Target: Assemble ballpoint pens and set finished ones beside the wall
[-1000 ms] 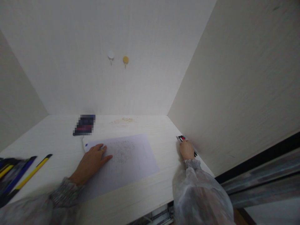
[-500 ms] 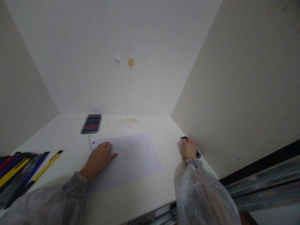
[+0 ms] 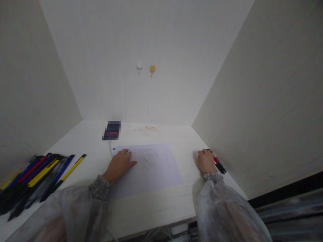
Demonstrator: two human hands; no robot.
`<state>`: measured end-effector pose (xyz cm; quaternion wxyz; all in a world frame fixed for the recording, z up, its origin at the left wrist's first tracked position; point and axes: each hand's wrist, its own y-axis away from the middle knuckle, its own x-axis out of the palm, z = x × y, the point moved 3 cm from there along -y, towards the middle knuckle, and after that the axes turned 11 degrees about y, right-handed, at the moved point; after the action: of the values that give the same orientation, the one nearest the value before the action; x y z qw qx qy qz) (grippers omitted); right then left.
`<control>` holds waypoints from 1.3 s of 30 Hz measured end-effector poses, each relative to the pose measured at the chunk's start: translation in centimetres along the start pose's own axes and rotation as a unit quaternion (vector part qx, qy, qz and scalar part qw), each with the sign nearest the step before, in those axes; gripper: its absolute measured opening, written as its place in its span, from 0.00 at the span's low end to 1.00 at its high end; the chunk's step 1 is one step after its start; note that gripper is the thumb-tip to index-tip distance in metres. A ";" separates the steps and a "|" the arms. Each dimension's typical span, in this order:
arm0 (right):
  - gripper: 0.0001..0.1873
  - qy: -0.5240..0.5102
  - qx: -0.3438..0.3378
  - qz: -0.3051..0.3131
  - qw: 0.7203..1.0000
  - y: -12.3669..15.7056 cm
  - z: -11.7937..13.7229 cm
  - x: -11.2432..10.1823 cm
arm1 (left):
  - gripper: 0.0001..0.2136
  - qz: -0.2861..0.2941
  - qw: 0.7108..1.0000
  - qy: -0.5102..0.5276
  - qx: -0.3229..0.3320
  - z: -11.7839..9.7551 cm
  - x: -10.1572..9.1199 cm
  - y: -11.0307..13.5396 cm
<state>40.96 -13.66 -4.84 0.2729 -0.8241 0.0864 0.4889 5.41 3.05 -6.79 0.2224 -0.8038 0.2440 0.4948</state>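
Left hand (image 3: 119,166), one: palm down on the left part of the paper sheet (image 3: 161,176), fingers loosely spread, thumb standing apart; I see nothing in its grasp

Right hand (image 3: 205,162), one: well to the right of the sheet, fingers curled down at the desk (image 3: 176,136); from my station I cannot tell whether it grips anything

Paper sheet, one: my landmark, flat, faint dark marks on its far half

Red and black pens (image 3: 221,167), several: right of the sheet, just beside the right hand, partly hidden from me

Heap of coloured pens (image 3: 44,174), one: well left of the sheet

Yellow pen (image 3: 72,168), one: between heap and sheet

Dark pixelated object (image 3: 112,130), one: beyond the sheet's far left corner, details unreadable to me

Hooks (image 3: 152,69), two, white and yellow: on the back wall, beyond the sheet
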 end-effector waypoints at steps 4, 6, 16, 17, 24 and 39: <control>0.12 -0.064 -0.036 -0.039 0.997 -0.6 3.5 -2.6 | 0.23 -0.004 1.000 0.005 -0.006 -0.2 -0.2 0.2; 0.11 -0.105 -0.077 -0.053 0.990 -1.0 6.3 -4.3 | 0.22 -0.005 1.000 0.004 -0.006 -0.2 -0.2 0.3; 0.09 -0.233 -0.275 -0.100 0.928 -0.5 22.3 -11.2 | 0.22 -0.026 1.000 0.012 -0.004 -0.2 -0.3 0.7; 0.09 -0.236 -0.281 -0.096 0.925 -0.3 22.9 -11.2 | 0.22 -0.029 1.000 0.009 -0.004 -0.2 -0.3 0.7; 0.09 -0.309 -0.271 -0.067 0.909 -0.2 22.5 -9.5 | 0.22 -0.050 0.998 0.033 0.004 -0.4 -0.7 1.1; 0.10 -0.390 -0.279 -0.114 0.870 0.2 22.1 -10.0 | 0.14 -0.102 0.987 -0.038 -0.115 5.9 -10.2 5.0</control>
<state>19.07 -3.28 -4.65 0.0969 -0.6124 -0.2613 0.7398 -5.66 4.47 -0.61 0.1873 -0.8255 0.0933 0.5242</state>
